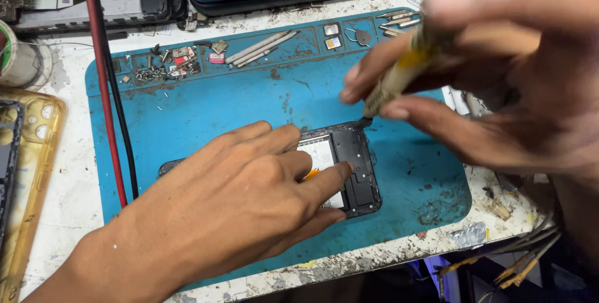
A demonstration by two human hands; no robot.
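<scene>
While the left hand point(249, 184) lies flat w/ fingers spread, pressing down on an opened black smartphone point(349, 169) w/ its back cover off, the right hand point(499, 78) pinches a slim yellow-handled tool point(399, 75), blurred, tip touching the phone's top corner. Phone sits mid on a worn blue rubber work mat point(218, 100). Small screws & metal bits point(175, 63) fill the mat's upper trays; red & black cables point(103, 85) cross its left edge; clear yellowed phone case point(43, 153) far left

Your left hand point(249, 184) lies flat, palm down, fingers spread toward 2 o'clock. Your right hand point(499, 72), raised at 1 o'clock, pinches closed, fingertips pointing toward 9 o'clock.
</scene>
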